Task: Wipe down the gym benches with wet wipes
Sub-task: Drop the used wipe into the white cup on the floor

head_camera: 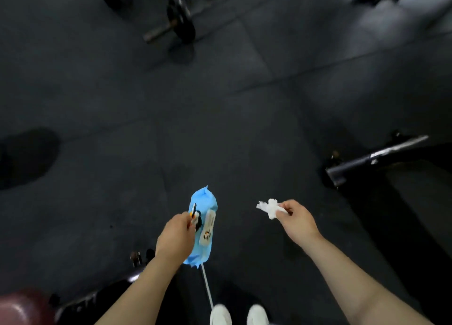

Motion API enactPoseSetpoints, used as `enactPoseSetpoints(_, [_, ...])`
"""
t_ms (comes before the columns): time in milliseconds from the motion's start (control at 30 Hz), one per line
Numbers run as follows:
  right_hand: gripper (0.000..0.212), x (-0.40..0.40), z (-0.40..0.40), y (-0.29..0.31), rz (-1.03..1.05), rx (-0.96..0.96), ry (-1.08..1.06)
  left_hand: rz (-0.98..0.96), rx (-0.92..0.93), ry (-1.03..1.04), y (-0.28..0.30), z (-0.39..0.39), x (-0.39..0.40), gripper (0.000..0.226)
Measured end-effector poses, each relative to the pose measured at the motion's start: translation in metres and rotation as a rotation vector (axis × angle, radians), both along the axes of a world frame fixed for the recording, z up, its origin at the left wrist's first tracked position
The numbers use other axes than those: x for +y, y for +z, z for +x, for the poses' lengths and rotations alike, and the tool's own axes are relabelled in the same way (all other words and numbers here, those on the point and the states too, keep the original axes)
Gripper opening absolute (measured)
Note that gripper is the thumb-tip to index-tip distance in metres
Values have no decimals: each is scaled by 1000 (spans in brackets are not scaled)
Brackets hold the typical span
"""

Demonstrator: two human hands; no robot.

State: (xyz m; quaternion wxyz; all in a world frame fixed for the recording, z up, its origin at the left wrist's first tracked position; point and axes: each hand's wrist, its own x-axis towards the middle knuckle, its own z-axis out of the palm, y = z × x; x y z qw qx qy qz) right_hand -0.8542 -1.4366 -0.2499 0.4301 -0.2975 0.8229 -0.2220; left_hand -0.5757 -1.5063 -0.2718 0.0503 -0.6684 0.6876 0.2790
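Left hand (175, 241) grips a blue soft-plastic wet-wipe pack (204, 227) with a white lid flap, held out over the dark rubber gym floor (220, 129). Right hand (297, 221) pinches a crumpled white wet wipe (269, 208), apart from the pack. A black bench frame with a metal bar (376, 157) stands to the right; a barbell with black plates (179, 21) lies far ahead; white shoes (238, 315) show below.

Left hand (175, 239) grips blue wipes pack (203, 227); right hand (297, 221) pinches crumpled wipe (269, 207).
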Motion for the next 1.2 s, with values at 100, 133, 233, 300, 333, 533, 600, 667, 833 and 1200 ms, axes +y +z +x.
enactPoseSetpoints(100, [4, -9, -5, 63, -88, 4, -9, -86, 41, -36, 61, -2, -11, 24])
enactPoseSetpoints(133, [3, -11, -7, 83, -109, 4, -15, -109, 67, -34, 80, -4, -16, 24])
enactPoseSetpoints(233, [3, -16, -15, 134, -179, 16, -63, -179, 146, -9, 132, -16, -31, 26])
enactPoseSetpoints(300, [2, -18, -23, 165, -212, 20, -101, -197, 190, 11, 165, -30, -45, 25])
enactPoseSetpoints(333, [3, -18, -29, 177, -227, 19, -122, -194, 207, 15, 179, -40, -52, 24])
enactPoseSetpoints(533, [7, -26, -82, 217, -243, -23, -214, -118, 347, 61, 230, -108, -100, 24])
enactPoseSetpoints(600, [7, -38, -105, 221, -246, -37, -235, -121, 392, 70, 243, -135, -119, 25])
enactPoseSetpoints(667, [8, -54, -126, 223, -263, -62, -244, -132, 426, 83, 252, -163, -137, 25])
enactPoseSetpoints(833, [14, -111, -162, 234, -264, -132, -222, -152, 471, 178, 269, -213, -181, 25])
enactPoseSetpoints(1200, [14, -299, -211, 234, -297, -194, -128, -173, 644, 413, 282, -251, -348, 22])
